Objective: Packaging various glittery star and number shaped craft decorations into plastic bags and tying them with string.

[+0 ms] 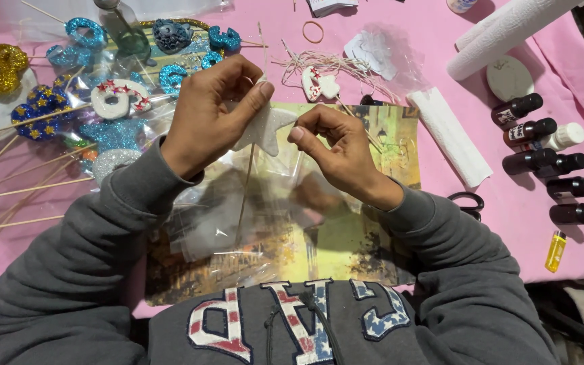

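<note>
Grey sweatshirt sleeves (69,270) filled the bottom of the frame, reaching up over a painted scene print (346,257) that lay on the pink-covered counter (508,223). Above the print, at centre frame, the left hand (214,111) was closed around a white glittery star (265,132) mounted on a thin wooden stick (246,196), thumb and fingers pinching its upper point. The right hand (339,149) was pinched narrowly on the star's right tip. Clear cellophane bags (238,223) lay on the print beneath the star.

In the upper left of the frame sat glittery foam numbers (113,98) in blue, gold and white, many on sticks. At the right edge stood dark small bottles (562,165) in a loose row, with a small yellow bottle (555,251) below them. Rolled white paper (501,34) lay in the upper right, and black scissors (469,201) peeked out beside the right sleeve.
</note>
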